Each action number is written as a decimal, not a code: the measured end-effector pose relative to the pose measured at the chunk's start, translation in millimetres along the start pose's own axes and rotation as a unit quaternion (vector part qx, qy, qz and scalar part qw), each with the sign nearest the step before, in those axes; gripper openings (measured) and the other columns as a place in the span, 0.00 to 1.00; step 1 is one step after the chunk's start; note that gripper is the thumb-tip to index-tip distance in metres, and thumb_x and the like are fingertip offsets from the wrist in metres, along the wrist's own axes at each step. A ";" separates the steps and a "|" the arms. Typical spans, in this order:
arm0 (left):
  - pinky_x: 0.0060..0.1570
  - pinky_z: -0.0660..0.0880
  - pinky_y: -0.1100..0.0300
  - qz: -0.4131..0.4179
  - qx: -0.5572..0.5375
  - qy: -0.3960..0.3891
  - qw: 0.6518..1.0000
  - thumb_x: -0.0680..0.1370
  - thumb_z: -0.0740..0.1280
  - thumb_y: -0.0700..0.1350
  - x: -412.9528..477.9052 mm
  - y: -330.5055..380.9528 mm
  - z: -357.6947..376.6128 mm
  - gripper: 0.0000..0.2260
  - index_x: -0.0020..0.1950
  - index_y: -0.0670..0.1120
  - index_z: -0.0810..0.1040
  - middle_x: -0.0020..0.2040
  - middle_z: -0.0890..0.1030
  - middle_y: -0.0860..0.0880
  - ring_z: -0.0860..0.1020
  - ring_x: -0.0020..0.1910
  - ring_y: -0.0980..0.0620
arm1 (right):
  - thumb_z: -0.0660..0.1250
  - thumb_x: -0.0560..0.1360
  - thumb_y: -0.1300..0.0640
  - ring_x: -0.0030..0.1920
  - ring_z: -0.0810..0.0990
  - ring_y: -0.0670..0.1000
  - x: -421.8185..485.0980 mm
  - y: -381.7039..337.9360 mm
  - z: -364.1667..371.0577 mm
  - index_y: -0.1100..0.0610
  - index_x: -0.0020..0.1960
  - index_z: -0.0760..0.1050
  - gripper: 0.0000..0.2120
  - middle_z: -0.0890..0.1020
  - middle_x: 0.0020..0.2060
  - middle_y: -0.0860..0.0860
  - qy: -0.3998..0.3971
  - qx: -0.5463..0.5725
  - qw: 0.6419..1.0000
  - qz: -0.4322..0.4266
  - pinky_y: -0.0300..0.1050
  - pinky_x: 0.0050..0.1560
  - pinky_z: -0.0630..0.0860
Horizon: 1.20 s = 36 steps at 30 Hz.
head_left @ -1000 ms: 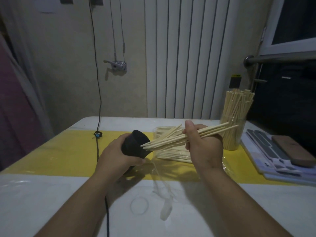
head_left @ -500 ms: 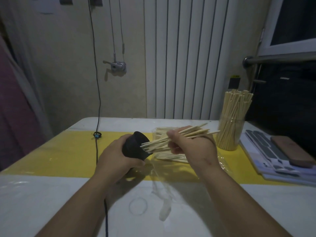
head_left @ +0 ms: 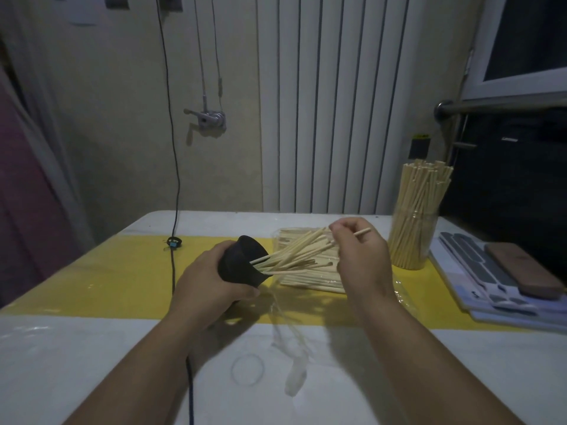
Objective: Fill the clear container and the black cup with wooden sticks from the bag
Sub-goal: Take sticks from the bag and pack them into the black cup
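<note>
Your L fingers [head_left: 221, 251] are curled round the black cup [head_left: 242, 262], thumb under its lower wall, so your left hand [head_left: 208, 280] grips it tipped on its side w/ the mouth facing right. Your R fingers [head_left: 342, 233] are curled in & pressed together, pinching a stick [head_left: 363, 231] whose tip juts out past the knuckles to the right. Your right hand [head_left: 360, 259] hangs just right of the cup.

A bundle [head_left: 294, 254] of wooden sticks fans out of the cup mouth toward those fingers, near ends inside the cup. Can't tell if the fingers touch the bundle's far ends.

Behind & below the bundle the clear bag [head_left: 310, 282] lies flat on the yellow strip [head_left: 107, 280] of the table [head_left: 92, 348], more sticks inside. The clear container [head_left: 412, 240] stands upright at the strip's far right, packed w/ sticks reaching well above its rim. Right of it is a stack of sheets [head_left: 478, 289] w/ a brown block [head_left: 521, 273] on top.

Near you on the white part lie a thin clear ring [head_left: 248, 370] & a black cable [head_left: 172, 265] that runs down from the wall.
</note>
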<state>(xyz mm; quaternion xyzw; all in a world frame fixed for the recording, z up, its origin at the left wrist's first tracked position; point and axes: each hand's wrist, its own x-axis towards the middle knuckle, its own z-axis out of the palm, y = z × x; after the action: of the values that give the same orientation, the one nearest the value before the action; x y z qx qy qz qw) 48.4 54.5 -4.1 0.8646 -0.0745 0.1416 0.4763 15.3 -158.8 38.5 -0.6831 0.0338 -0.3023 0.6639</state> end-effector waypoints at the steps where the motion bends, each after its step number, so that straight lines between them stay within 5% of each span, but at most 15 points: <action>1: 0.51 0.78 0.51 -0.001 -0.001 0.001 1.000 0.52 0.77 0.56 -0.2 0.2 -0.2 0.31 0.50 0.75 0.71 0.52 0.80 0.62 0.79 0.52 0.57 | 0.70 0.75 0.61 0.31 0.73 0.46 0.5 1.4 -1.1 0.52 0.43 0.75 0.06 0.76 0.33 0.45 0.012 -0.025 0.999 -0.022 0.39 0.33 0.69; 4: 0.51 0.77 0.51 -0.004 -0.002 0.004 1.000 0.52 0.77 0.55 -0.3 0.4 -0.6 0.32 0.49 0.78 0.70 0.52 0.80 0.63 0.78 0.51 0.60 | 0.74 0.73 0.62 0.34 0.76 0.51 0.2 5.3 -2.8 0.51 0.46 0.73 0.12 0.76 0.38 0.50 0.007 -0.010 0.999 -0.030 0.37 0.30 0.72; 8: 0.53 0.77 0.50 -0.006 0.004 0.006 1.000 0.52 0.77 0.56 -0.3 0.0 -1.6 0.32 0.49 0.78 0.69 0.52 0.80 0.63 0.78 0.52 0.58 | 0.67 0.79 0.61 0.35 0.80 0.47 -1.5 2.1 0.8 0.55 0.46 0.79 0.04 0.82 0.36 0.48 0.014 0.046 0.999 -0.023 0.39 0.34 0.76; 14: 0.53 0.77 0.50 -0.007 -0.008 0.002 1.000 0.52 0.77 0.57 1.1 -0.7 -1.4 0.31 0.50 0.76 0.70 0.53 0.79 0.63 0.78 0.53 0.58 | 0.67 0.79 0.58 0.44 0.79 0.40 -1.4 9.3 -1.3 0.47 0.50 0.82 0.07 0.79 0.49 0.45 0.029 -0.067 0.992 -0.103 0.29 0.45 0.74; 16: 0.52 0.77 0.50 -0.008 -0.016 0.002 1.000 0.52 0.78 0.57 1.6 -2.2 -1.5 0.31 0.50 0.74 0.71 0.53 0.79 0.62 0.78 0.53 0.57 | 0.66 0.79 0.59 0.42 0.77 0.39 -0.5 8.0 -2.6 0.46 0.48 0.80 0.09 0.79 0.47 0.44 0.038 -0.060 0.993 -0.097 0.29 0.42 0.72; 19: 0.51 0.77 0.51 -0.009 -0.032 0.008 0.999 0.53 0.79 0.56 2.6 -4.7 -2.0 0.30 0.49 0.75 0.71 0.52 0.79 0.63 0.77 0.52 0.59 | 0.63 0.78 0.63 0.33 0.73 0.47 4.6 7.7 -8.0 0.50 0.44 0.80 0.11 0.78 0.33 0.46 0.029 -0.044 0.998 -0.039 0.42 0.36 0.70; 24: 0.46 0.75 0.55 -0.013 -0.049 0.012 0.999 0.56 0.82 0.51 2.9 -5.0 -2.4 0.30 0.50 0.70 0.72 0.52 0.79 0.63 0.77 0.51 0.60 | 0.62 0.75 0.66 0.27 0.73 0.49 10.3 10.5 -15.0 0.61 0.40 0.79 0.08 0.78 0.27 0.50 -0.085 -0.081 0.992 0.049 0.43 0.28 0.69; 31: 0.43 0.74 0.58 -0.013 -0.054 0.007 0.998 0.60 0.83 0.46 3.1 -6.6 -3.9 0.29 0.50 0.68 0.73 0.51 0.80 0.61 0.78 0.50 0.59 | 0.60 0.74 0.65 0.25 0.72 0.53 12.2 25.4 -13.5 0.62 0.36 0.76 0.10 0.81 0.27 0.56 -0.203 -0.183 0.956 0.104 0.41 0.25 0.67; 34: 0.45 0.75 0.56 -0.020 -0.055 0.008 0.998 0.54 0.80 0.53 3.2 -5.0 -3.4 0.29 0.51 0.68 0.74 0.51 0.81 0.61 0.79 0.50 0.60 | 0.58 0.73 0.68 0.29 0.75 0.53 12.8 32.9 -8.8 0.60 0.35 0.79 0.14 0.83 0.32 0.55 -0.230 -0.213 0.945 0.093 0.43 0.32 0.69; 36: 0.45 0.74 0.56 -0.020 -0.054 0.007 0.998 0.55 0.82 0.51 3.0 -4.7 -3.1 0.29 0.51 0.68 0.74 0.51 0.81 0.61 0.78 0.50 0.60 | 0.58 0.73 0.69 0.44 0.80 0.50 14.1 44.9 -4.9 0.55 0.43 0.84 0.18 0.84 0.43 0.48 -0.284 -0.311 0.905 0.063 0.41 0.44 0.73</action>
<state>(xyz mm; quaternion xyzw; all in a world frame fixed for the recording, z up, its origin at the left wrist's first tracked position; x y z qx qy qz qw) 52.0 59.7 -5.4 0.8376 -0.0616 0.1343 0.5259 40.4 -174.7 1.8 -0.9082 -0.0206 -0.0275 0.4170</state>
